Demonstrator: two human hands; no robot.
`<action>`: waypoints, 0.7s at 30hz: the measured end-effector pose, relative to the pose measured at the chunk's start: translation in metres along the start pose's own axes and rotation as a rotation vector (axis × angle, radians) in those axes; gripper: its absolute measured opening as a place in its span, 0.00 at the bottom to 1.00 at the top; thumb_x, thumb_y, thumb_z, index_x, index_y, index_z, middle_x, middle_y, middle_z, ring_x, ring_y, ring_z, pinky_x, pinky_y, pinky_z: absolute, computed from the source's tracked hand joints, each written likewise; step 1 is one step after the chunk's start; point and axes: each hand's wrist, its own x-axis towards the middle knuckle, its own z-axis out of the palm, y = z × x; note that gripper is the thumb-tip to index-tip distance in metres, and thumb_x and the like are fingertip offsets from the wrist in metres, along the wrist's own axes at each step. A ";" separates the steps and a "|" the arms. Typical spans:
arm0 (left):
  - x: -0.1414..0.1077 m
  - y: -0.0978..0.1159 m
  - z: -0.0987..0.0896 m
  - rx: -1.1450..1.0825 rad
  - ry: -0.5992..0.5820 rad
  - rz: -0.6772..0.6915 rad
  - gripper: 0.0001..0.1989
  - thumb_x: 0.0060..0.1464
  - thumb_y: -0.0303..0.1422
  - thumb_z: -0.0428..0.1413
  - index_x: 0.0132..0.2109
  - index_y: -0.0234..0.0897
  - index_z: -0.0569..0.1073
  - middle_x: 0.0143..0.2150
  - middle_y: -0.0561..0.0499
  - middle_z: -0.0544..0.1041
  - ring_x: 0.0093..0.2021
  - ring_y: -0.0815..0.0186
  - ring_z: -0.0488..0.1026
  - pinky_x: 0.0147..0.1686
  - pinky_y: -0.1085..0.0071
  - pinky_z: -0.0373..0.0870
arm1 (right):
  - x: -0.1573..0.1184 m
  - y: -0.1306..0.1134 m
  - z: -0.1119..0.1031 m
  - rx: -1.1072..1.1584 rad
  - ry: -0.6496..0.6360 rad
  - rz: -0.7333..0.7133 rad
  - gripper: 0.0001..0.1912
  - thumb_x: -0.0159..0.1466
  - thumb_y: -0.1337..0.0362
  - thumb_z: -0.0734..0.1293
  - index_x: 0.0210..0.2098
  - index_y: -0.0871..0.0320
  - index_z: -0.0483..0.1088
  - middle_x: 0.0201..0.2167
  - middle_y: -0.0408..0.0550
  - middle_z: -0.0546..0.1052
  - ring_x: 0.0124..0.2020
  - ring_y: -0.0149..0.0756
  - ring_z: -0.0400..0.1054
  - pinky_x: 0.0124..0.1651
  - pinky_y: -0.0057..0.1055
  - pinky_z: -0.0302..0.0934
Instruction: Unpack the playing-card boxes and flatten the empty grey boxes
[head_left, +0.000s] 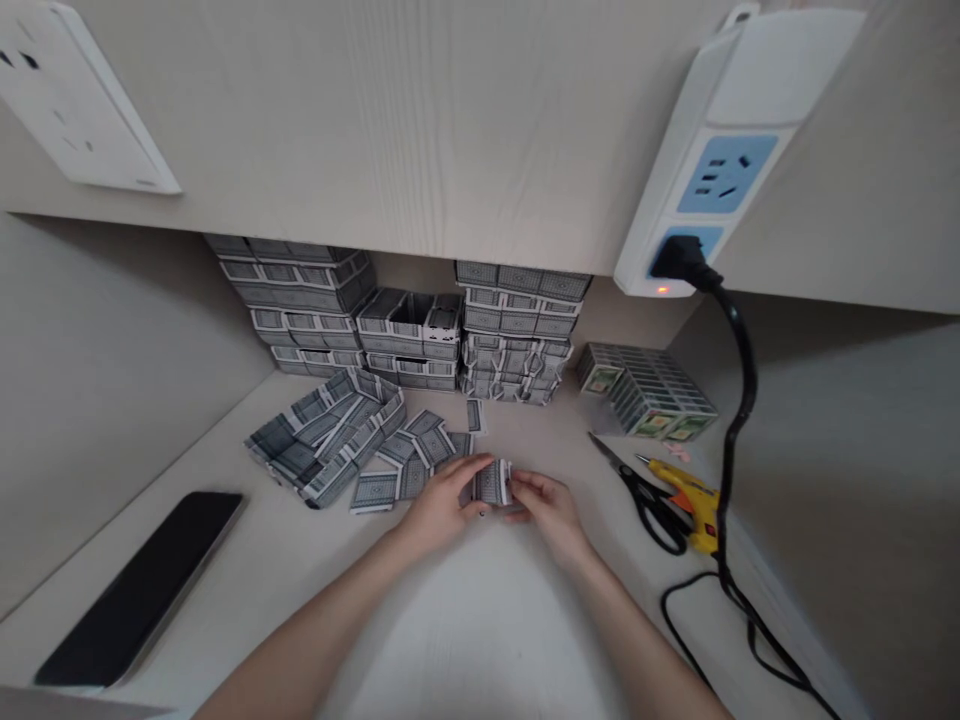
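Note:
Between my two hands is a folded playing card (491, 484) with a grey patterned back, or a few such cards; I cannot tell how many. My left hand (442, 508) grips its left side with thumb and fingers. The fingertips of my right hand (551, 508) pinch its right edge. Left of my left hand lie several loose cards (375, 490), spread and overlapping. Beyond them an open-topped box made of folded cards (330, 490) rests tilted on the table, with more cards inside. A single card (476, 416) lies behind my hands.
Stacked card blocks (521, 320) line the back under the panel. Packs of cards (660, 390) stand back right. Scissors (649, 505) and a yellow glue gun (701, 500) lie right, near a black cord (739, 420) from a power strip (727, 170). A dark phone (142, 590) lies left.

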 end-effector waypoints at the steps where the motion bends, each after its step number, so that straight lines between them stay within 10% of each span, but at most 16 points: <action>1: 0.000 -0.001 0.001 0.017 -0.003 0.005 0.29 0.44 0.24 0.55 0.55 0.43 0.61 0.54 0.48 0.65 0.55 0.62 0.61 0.55 0.60 0.57 | 0.000 0.000 0.000 -0.007 0.002 -0.005 0.14 0.45 0.60 0.70 0.31 0.59 0.74 0.27 0.48 0.76 0.26 0.37 0.70 0.23 0.32 0.67; 21: 0.000 0.000 0.009 0.061 -0.014 -0.019 0.29 0.44 0.20 0.52 0.55 0.45 0.60 0.56 0.49 0.62 0.55 0.63 0.61 0.52 0.60 0.62 | 0.007 0.008 -0.005 0.045 -0.047 -0.028 0.14 0.42 0.59 0.73 0.27 0.60 0.72 0.24 0.44 0.75 0.26 0.35 0.69 0.33 0.36 0.67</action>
